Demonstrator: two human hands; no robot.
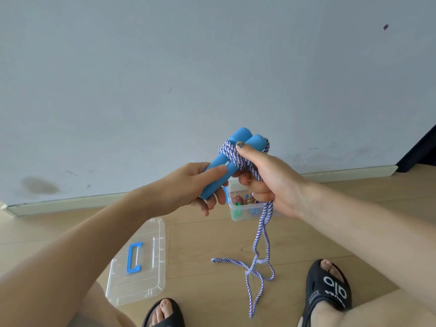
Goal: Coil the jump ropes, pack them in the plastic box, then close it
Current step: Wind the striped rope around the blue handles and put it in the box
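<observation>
two blue handles (226, 161) sit side by side at mid-frame, the left hand (200, 187) curled round their lower ends. the right hand (264, 178) grips the striped rope (238, 156) wound about them, thumb pressed on the coils (loose rope trails to the floor at lower centre). behind the hands lies the plastic box (245, 211), its lid (139, 263) at lower left

Right hand (266, 182) and left hand (188, 187) hide much of the plastic box (245, 212); its contents are indistinct.
</observation>
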